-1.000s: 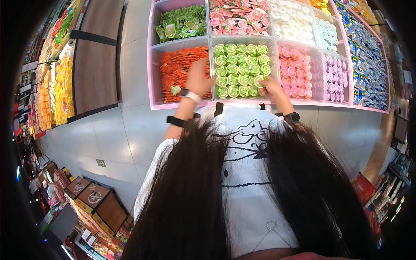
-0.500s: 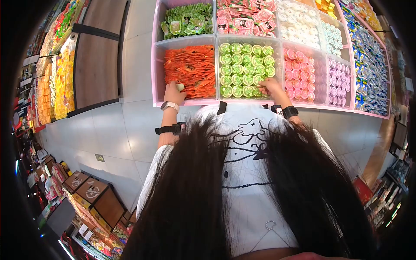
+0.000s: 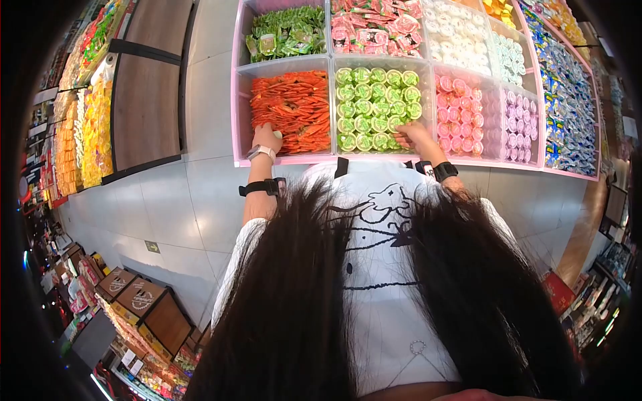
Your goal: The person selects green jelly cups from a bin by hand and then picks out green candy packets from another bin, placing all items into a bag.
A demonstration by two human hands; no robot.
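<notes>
My left hand [image 3: 268,138] is at the front left corner of the bin of red-orange packets [image 3: 291,100], closed on a small pale green cup [image 3: 278,135], partly hidden by the fingers. My right hand [image 3: 416,136] reaches over the front right of the bin of green cups [image 3: 363,107], its fingers slightly apart and touching or just above the cups there. These cups stand upright in rows with light lids. A clear divider separates the two bins.
Pink cups [image 3: 459,113] and purple cups [image 3: 520,127] fill bins to the right, with blue packets [image 3: 568,113] beyond. Behind are green packets [image 3: 287,32] and pink packets [image 3: 376,28]. A pink rim [image 3: 301,160] edges the front. A brown panelled stand [image 3: 148,100] is at left.
My left hand has turned slightly, so less of the cup shows. My right hand's fingers have spread and shifted slightly left over the green cups. The whole view has shifted a little.
</notes>
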